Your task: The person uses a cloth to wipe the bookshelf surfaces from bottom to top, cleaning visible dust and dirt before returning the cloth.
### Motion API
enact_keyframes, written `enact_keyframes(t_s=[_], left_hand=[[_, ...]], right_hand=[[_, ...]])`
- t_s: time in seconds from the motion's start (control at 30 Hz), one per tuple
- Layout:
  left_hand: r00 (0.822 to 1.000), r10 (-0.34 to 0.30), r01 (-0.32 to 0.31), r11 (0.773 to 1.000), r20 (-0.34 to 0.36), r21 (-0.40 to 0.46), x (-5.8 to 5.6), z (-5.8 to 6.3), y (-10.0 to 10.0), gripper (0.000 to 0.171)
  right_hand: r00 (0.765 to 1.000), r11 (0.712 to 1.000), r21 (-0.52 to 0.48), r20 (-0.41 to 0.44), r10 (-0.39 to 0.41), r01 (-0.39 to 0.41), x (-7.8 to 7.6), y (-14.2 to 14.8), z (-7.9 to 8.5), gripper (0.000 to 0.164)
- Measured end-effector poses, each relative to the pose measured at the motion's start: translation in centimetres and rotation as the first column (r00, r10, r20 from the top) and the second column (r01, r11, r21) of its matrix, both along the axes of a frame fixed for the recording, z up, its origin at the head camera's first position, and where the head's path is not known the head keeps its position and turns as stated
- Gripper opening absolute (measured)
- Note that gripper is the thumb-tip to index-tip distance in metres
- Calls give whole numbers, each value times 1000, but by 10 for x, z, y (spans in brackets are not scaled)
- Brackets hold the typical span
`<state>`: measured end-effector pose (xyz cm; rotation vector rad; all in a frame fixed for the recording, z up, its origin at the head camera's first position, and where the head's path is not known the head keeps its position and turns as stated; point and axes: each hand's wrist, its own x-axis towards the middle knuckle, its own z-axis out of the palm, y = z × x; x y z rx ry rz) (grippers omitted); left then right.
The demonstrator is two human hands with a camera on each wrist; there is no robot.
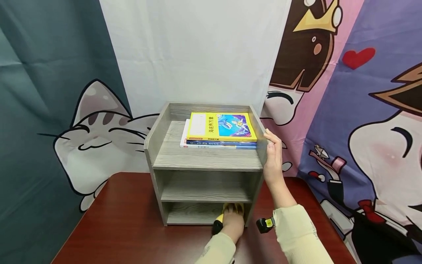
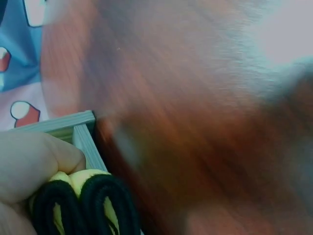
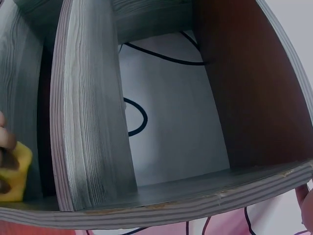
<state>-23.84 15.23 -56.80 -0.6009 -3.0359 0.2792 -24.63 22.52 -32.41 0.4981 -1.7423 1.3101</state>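
A small grey wood-grain shelf unit (image 1: 207, 159) stands on the red-brown table. My left hand (image 1: 234, 220) reaches into its lowest compartment at the right side and grips a folded yellow cloth (image 1: 219, 217) with thick black edging. In the left wrist view the cloth's black edge (image 2: 110, 196) forms two loops beside the thumb. Part of the yellow cloth (image 3: 17, 176) also shows at the left of the right wrist view, under dark fingertips (image 3: 6, 139). Against the outside of the unit's right panel rests my right hand (image 1: 273, 157), fingers pointing up along its top edge.
Several books lie stacked on the top shelf, a yellow one (image 1: 221, 126) uppermost. A black device (image 1: 265, 225) is strapped at the right wrist. Printed cloth backdrops (image 1: 197, 55) hang close behind the table (image 1: 108, 227). Dark cables (image 3: 166, 56) show behind the middle compartment.
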Motion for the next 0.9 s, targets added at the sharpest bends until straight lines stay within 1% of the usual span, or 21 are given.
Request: enact_keyframes(t_s=[0.07,0.13,0.2,0.27,0.37,0.5,0.53,0.6,0.67,0.7,0.73,0.8,0.87,0.9], left_hand=[[1000,-7,7,1000,9,-21,8,1,0,44],[1000,-12,12,1000,26,-23,16,2,1,42],[999,-6,6,1000,49,3,23,4,3,41],[997,7,-10,999,74,47,26,5,5,42],[997,23,-31,994,78,102,22,4,6,45],[996,20,-30,992,83,122,9,1,2,54],[996,20,-32,991,88,134,5,0,1,57],[993,17,-36,985,113,167,-2,1,-2,62],[990,15,-46,976,142,212,-7,4,-3,55],[987,19,-56,970,158,237,-9,6,-3,49],[985,21,-64,966,168,252,-10,8,-4,45],[984,16,-63,964,179,259,-11,11,-6,43],[983,0,-50,964,185,262,-8,13,-8,45],[982,-16,-33,968,190,250,-7,13,-9,48]], right_hand=[[1000,1000,-3,-3,3,-3,-1,1,0,28],[1000,1000,-10,-1,7,-7,-1,2,0,28],[1000,1000,-22,1,13,-13,-1,3,0,28],[1000,999,-31,5,21,-21,-1,3,0,28],[999,999,-28,24,32,-31,0,4,-2,29],[996,997,-24,57,70,-68,-10,12,-13,30],[995,996,-27,62,82,-81,-13,14,-17,30],[992,994,-35,68,108,-106,-16,16,-19,31],[989,991,-45,72,129,-126,-15,15,-17,31],[988,990,-49,75,137,-133,-12,14,-15,31],[986,988,-58,77,149,-145,-10,12,-11,31],[983,984,-72,74,168,-163,-8,11,-9,31],[981,981,-86,79,179,-172,-6,10,-6,31],[980,981,-91,81,181,-173,-8,11,-7,31]])
